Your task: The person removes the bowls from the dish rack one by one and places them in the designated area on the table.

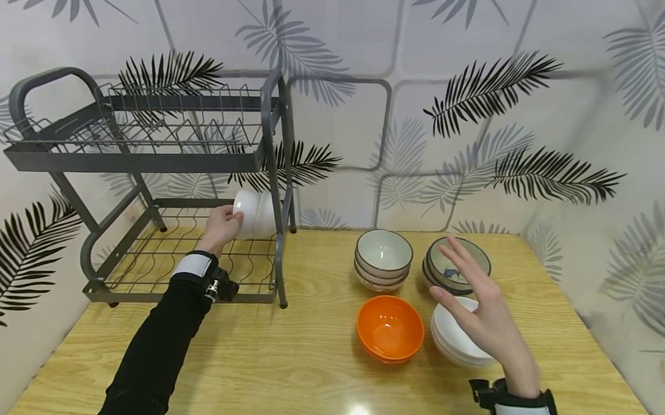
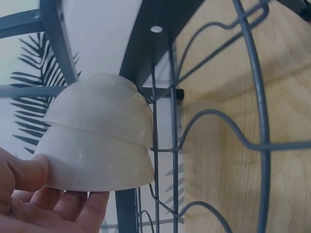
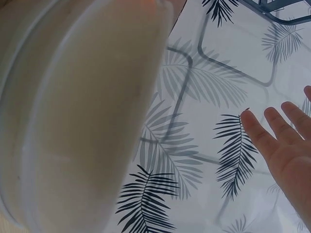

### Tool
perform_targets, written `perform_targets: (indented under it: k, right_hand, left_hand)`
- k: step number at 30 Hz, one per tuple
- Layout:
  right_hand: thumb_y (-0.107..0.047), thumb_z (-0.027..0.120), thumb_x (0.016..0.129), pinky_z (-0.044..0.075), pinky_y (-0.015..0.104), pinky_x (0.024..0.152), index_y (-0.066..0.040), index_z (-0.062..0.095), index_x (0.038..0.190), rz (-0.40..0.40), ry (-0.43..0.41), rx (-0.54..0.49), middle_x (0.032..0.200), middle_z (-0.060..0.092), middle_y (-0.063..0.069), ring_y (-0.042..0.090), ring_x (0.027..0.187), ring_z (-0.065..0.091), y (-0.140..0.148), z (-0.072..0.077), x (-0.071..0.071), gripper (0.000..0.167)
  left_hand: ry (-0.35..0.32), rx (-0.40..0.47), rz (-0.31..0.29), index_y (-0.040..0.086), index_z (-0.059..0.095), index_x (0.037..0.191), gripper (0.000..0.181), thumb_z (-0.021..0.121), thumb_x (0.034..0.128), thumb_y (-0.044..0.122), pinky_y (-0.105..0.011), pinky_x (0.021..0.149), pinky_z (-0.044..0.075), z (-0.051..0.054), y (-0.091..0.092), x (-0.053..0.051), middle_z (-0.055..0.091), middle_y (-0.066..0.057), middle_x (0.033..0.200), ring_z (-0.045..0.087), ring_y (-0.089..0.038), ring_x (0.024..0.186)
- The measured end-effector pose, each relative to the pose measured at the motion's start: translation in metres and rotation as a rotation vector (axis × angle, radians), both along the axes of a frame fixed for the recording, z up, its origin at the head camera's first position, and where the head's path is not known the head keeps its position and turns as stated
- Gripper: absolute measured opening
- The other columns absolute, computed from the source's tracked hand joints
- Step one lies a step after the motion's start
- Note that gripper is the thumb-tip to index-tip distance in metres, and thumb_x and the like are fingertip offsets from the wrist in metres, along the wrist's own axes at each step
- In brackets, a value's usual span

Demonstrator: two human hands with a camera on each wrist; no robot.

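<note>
My left hand (image 1: 220,227) reaches into the lower shelf of the dark grey dish rack (image 1: 181,298). Its thumb and fingers pinch the rim of the nearer of two nested white bowls (image 2: 97,160), which stand on their sides at the rack's right end. In the left wrist view the bowls touch the shelf wires. On the right, my right hand (image 1: 488,320) hovers with its fingers straight and spread, holding nothing. Below and beside it sits a stack of white bowls (image 1: 453,331), partly hidden by the hand; its rims (image 3: 92,97) fill the left of the right wrist view.
Orange bowls (image 1: 390,327) stand left of the white stack. Behind them are a stack of pale, dark-rimmed bowls (image 1: 383,252) and some grey-green patterned bowls (image 1: 468,255). The rack's wire upper tier (image 1: 147,159) overhangs the left hand. A leaf-patterned wall closes the back.
</note>
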State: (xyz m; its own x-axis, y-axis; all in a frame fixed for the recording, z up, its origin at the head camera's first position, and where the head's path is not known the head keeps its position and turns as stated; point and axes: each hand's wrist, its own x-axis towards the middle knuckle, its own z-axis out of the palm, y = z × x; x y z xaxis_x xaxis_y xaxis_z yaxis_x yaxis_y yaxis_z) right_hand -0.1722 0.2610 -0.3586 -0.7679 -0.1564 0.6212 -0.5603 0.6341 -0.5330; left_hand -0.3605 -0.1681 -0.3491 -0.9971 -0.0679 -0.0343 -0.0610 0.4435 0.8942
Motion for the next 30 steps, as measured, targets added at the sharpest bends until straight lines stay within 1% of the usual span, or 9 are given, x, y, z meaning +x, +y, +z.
perform_targets:
  k: [4,7,11,14,17,20,22,27,30]
  right_hand:
    - [0.002,0.074,0.086,0.023,0.005,0.113,-0.015,0.047,0.151,0.008,0.003,-0.004,0.165,0.034,0.004,-0.001,0.15,0.029,0.0,-0.001,0.0,0.072]
    - [0.002,0.074,0.086,0.023,0.006,0.113,-0.017,0.047,0.151,0.007,0.003,-0.004,0.165,0.034,0.004,-0.001,0.149,0.029,0.0,-0.001,0.0,0.073]
    - [0.002,0.074,0.085,0.023,0.006,0.114,-0.018,0.047,0.151,0.008,0.009,-0.005,0.164,0.034,0.004,-0.001,0.149,0.029,-0.001,-0.001,0.0,0.074]
    - [0.003,0.074,0.085,0.023,0.005,0.114,-0.017,0.047,0.151,0.012,0.017,-0.01,0.164,0.035,0.006,-0.001,0.149,0.03,-0.001,-0.001,-0.001,0.074]
    - [0.003,0.074,0.085,0.023,0.005,0.114,-0.017,0.048,0.151,0.014,0.02,-0.011,0.164,0.036,0.006,0.0,0.15,0.03,-0.003,-0.002,0.0,0.074]
    - [0.002,0.074,0.085,0.023,0.006,0.114,-0.016,0.048,0.15,0.013,0.016,-0.013,0.164,0.035,0.006,0.0,0.15,0.029,-0.004,-0.002,0.0,0.073]
    - [0.002,0.074,0.085,0.023,0.006,0.114,-0.015,0.048,0.15,0.014,0.017,-0.017,0.164,0.036,0.006,-0.001,0.15,0.029,-0.005,-0.002,0.0,0.072]
    - [0.005,0.073,0.084,0.023,0.007,0.116,-0.011,0.05,0.148,0.021,0.046,-0.021,0.163,0.037,0.008,0.001,0.15,0.031,-0.007,-0.001,-0.001,0.07]
    - [0.005,0.073,0.084,0.023,0.007,0.116,-0.01,0.05,0.148,0.023,0.057,-0.017,0.162,0.038,0.009,0.001,0.149,0.031,-0.008,-0.002,-0.002,0.069]
  left_hand:
    - [0.012,0.06,0.021,-0.013,0.04,0.145,0.045,0.037,0.1083,0.013,-0.052,0.114,0.043,-0.001,-0.003,0.004,0.049,-0.032,0.147,0.049,-0.043,0.137]
    - [0.021,0.095,0.044,-0.013,0.04,0.146,0.046,0.037,0.1086,0.014,-0.051,0.112,0.044,-0.001,-0.005,0.008,0.048,-0.032,0.148,0.048,-0.042,0.138]
    - [0.028,0.141,0.09,-0.013,0.04,0.145,0.046,0.036,0.1087,0.014,-0.052,0.115,0.041,-0.002,-0.007,0.014,0.046,-0.031,0.15,0.045,-0.041,0.141]
    - [0.044,0.157,0.126,-0.012,0.042,0.144,0.045,0.037,0.1085,0.014,-0.053,0.119,0.038,-0.002,-0.009,0.019,0.046,-0.03,0.15,0.044,-0.04,0.143]
    - [0.074,0.17,0.157,-0.012,0.044,0.142,0.043,0.038,0.1083,0.014,-0.053,0.118,0.038,-0.002,-0.011,0.025,0.049,-0.031,0.148,0.046,-0.04,0.141]
    - [0.104,0.18,0.183,-0.013,0.046,0.14,0.042,0.039,0.1081,0.013,-0.053,0.116,0.04,-0.002,-0.013,0.032,0.052,-0.032,0.144,0.049,-0.04,0.139]
    - [0.121,0.196,0.188,-0.013,0.046,0.14,0.042,0.04,0.1081,0.013,-0.053,0.116,0.04,-0.003,-0.013,0.038,0.052,-0.032,0.144,0.049,-0.04,0.138]
    - [0.168,0.242,0.184,-0.013,0.044,0.142,0.042,0.039,0.1087,0.013,-0.052,0.117,0.039,-0.004,-0.012,0.054,0.051,-0.032,0.146,0.049,-0.038,0.138]
    - [0.201,0.278,0.184,-0.012,0.045,0.142,0.042,0.039,0.1087,0.013,-0.048,0.113,0.041,-0.005,-0.011,0.065,0.051,-0.03,0.146,0.05,-0.035,0.136]
